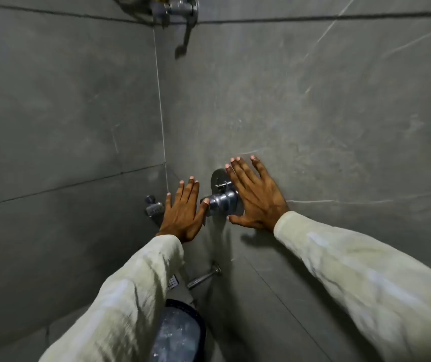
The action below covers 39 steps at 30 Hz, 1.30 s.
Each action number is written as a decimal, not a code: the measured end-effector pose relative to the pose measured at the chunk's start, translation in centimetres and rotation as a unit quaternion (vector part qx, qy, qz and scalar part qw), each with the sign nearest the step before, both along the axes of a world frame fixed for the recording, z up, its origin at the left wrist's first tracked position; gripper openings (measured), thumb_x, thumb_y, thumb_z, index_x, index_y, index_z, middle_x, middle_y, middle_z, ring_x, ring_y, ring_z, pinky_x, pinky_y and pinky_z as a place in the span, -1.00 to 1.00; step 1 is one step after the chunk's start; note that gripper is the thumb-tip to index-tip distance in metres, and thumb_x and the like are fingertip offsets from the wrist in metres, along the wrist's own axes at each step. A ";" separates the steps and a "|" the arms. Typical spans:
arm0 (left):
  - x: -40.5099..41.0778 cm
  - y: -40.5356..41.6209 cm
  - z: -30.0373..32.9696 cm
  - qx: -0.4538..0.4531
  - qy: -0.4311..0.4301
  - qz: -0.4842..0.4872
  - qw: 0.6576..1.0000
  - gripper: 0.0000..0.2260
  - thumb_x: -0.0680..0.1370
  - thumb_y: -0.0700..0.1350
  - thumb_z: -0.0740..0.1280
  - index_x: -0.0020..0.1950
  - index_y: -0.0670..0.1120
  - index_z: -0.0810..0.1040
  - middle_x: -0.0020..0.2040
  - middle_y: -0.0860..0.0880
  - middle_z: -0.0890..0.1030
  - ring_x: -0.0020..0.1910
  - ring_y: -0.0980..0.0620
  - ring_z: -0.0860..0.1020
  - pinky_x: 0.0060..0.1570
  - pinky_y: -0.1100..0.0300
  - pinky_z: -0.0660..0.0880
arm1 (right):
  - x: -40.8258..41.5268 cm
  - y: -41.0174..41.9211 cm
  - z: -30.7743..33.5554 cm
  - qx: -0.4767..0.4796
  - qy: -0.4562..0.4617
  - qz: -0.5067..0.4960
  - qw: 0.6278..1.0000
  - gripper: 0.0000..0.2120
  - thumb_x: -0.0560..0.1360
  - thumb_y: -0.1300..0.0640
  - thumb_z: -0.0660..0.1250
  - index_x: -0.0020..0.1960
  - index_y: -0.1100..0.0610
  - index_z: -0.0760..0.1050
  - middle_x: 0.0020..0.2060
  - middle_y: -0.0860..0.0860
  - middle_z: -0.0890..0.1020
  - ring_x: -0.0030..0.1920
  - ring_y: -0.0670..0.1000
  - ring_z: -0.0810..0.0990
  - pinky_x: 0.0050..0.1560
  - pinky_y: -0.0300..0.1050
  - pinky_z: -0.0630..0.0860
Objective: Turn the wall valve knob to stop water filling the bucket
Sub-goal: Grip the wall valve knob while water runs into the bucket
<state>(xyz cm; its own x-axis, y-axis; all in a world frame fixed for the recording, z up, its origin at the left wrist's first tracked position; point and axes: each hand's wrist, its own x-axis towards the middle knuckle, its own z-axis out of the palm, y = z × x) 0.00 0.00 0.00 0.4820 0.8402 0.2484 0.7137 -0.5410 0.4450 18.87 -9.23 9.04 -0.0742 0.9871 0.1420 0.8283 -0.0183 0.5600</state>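
A chrome valve knob (223, 201) juts out of a round plate on the grey tiled wall. My left hand (183, 212) is spread flat just left of it, the thumb tip touching the knob's end. My right hand (254, 197) lies open to the right of the knob, fingers fanned against the wall and thumb below the plate. Neither hand grips the knob. Below, a dark-rimmed bucket (180, 333) holds foamy water and is partly hidden by my left sleeve.
A chrome spout (204, 276) sticks out of the wall above the bucket. A second small chrome tap (153, 206) sits on the left wall by the corner. Shower fittings (175, 9) hang at the top. A floor drain grate (173, 282) shows behind my left sleeve.
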 end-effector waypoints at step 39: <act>3.6 2.6 -4.5 -0.106 -0.036 0.100 0.989 -0.38 0.56 0.45 -0.15 0.43 0.18 0.38 0.22 -0.15 0.68 0.29 -0.25 0.54 0.33 -0.23 0.30 | 0.4 4.9 -6.1 0.037 -0.285 -0.037 0.957 0.06 0.61 -0.47 -0.13 0.70 0.37 -0.27 0.68 0.46 -0.19 0.70 0.47 -0.22 0.70 0.33 -0.28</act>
